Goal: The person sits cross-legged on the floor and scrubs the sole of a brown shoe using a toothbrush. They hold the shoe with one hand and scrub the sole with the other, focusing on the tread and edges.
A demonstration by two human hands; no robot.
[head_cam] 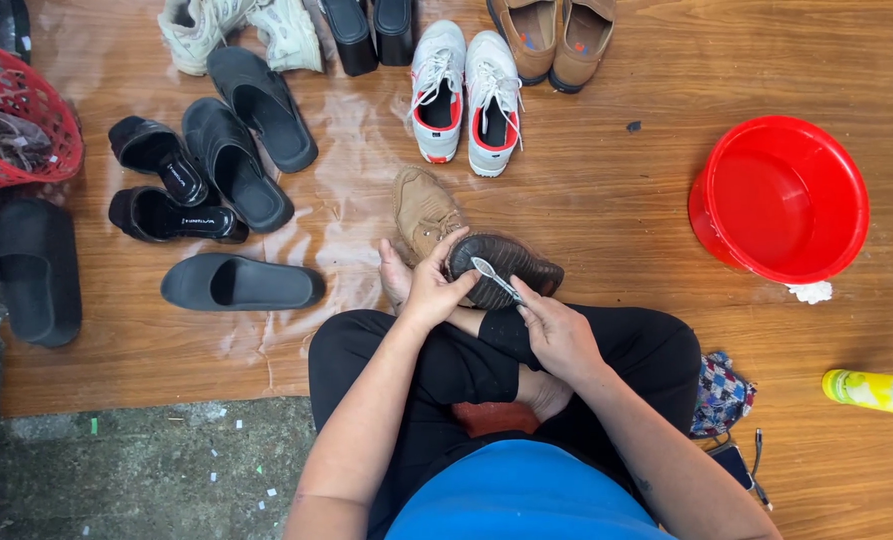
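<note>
A: What are the hands on?

B: The left hand [431, 290] is curled around the heel end of a dark brown shoe [506, 266], which lies sole up across the person's lap, just above the crossed legs. The fingers are closed on it, thumb over the edge.

A: And the other one?

B: The right hand [556, 335] is pinched shut on a small toothbrush [494, 278], its pale head lying against the ridged sole.

A: How would that shoe handle?

B: I'd judge it light enough for one hand, with a stiff sole and a softer upper. It looks damp, so possibly slick. Holding it at the heel or along the sides of the sole seems surest.

A: Anything close by?

B: Its tan mate [421, 212] lies just beyond, touching or nearly so. A red basin [778, 195] sits well apart on the right, a yellow bottle [871, 391] near the right edge. White sneakers [466, 95] and black slippers [241, 140] are spread over the wooden floor [616, 150], and a red basket [16, 125] stands at the far left.
</note>
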